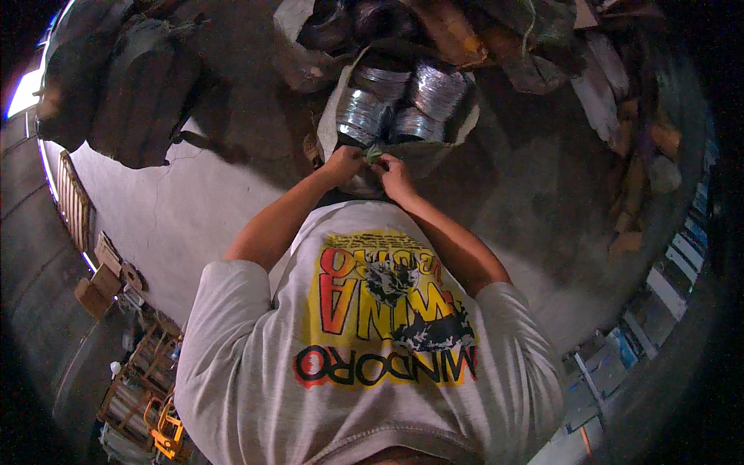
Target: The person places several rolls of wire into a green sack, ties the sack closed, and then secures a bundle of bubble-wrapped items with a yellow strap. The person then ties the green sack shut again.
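An open whitish sack (328, 116) stands in front of me, filled with several shiny silver coils (434, 87). My left hand (345, 163) and my right hand (397, 177) meet at the sack's near rim, fingers pinched shut. Between the fingertips sits a small greenish piece (374, 153); whether it is cord or fabric is unclear. Both bare forearms reach up from my grey printed shirt (372, 364), which fills the lower middle of the view.
Dark bulky sacks (139, 85) lie at the upper left on a concrete floor (178, 209). Split wood and rubble (620, 101) pile up at the top right. Wooden crates (136, 380) and a yellow object (167, 434) sit lower left; boxes (659, 294) line the right edge.
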The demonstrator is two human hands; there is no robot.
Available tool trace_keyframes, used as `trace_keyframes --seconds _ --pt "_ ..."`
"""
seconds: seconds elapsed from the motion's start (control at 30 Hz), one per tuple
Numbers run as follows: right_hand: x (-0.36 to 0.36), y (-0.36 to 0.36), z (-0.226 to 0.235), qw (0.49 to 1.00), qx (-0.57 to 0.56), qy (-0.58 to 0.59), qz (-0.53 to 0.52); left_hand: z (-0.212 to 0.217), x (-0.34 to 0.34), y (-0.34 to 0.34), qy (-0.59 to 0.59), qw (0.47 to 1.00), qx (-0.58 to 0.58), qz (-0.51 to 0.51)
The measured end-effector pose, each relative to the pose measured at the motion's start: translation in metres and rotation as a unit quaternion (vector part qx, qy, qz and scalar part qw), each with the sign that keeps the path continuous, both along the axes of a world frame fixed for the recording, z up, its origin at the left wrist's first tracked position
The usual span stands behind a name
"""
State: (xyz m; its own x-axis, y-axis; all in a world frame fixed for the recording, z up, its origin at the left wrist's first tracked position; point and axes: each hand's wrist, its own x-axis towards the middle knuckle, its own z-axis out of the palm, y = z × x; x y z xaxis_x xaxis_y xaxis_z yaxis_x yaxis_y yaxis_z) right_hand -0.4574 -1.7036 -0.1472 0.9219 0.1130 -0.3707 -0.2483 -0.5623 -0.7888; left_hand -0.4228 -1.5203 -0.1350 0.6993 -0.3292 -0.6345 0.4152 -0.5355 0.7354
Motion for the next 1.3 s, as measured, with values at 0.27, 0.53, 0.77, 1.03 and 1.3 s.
trace_keyframes --seconds 0.27,0.53,0.77,1.03,1.3 --pt "0.029 -0.013 0.045 0.994 0.0 -0.027 0.109 -0.015 -0.009 0.009 0.04 0.995 -0.086 -0.014" --pt "0.051 -0.016 0.028 0.963 -0.036 0.027 0.264 -0.004 -0.011 0.013 0.023 0.996 -0.018 -0.081" --pt "0.046 -0.025 0.018 0.971 -0.002 0.083 0.223 -0.011 -0.021 0.007 0.183 0.98 -0.056 -0.047" --pt "0.037 -0.037 0.017 0.981 0.076 0.073 0.165 0.016 -0.012 0.003 0.236 0.962 -0.117 -0.077" --pt "0.043 -0.054 0.004 0.927 0.107 0.286 0.216 0.041 -0.017 -0.006 0.303 0.937 -0.166 0.053"
